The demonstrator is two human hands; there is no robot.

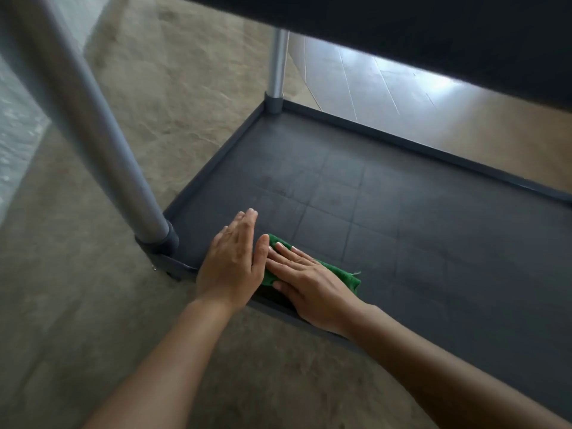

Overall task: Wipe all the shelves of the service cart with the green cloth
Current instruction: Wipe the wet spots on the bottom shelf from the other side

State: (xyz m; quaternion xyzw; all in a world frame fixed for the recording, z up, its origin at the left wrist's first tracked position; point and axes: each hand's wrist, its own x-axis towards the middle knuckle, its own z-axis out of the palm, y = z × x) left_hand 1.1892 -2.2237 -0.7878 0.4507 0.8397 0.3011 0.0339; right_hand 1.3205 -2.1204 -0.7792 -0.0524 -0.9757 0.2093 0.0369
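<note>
I see 2 bare forearms reaching forward, the left forearm (173,351) from below and the right forearm (433,360) slanting in from the lower right. The left hand (230,261) has its back turned up, its 4 fingers straight and held together and its thumb stretched alongside them. The right hand (305,281) lies palm down, fingers straight and slightly spread, pressing flat on the green cloth (340,278), thumb drawn in on the near side. The right fingertips sit just beside the left thumb, about touching it. Whether the left fingertips touch anything, I cannot tell.
</note>
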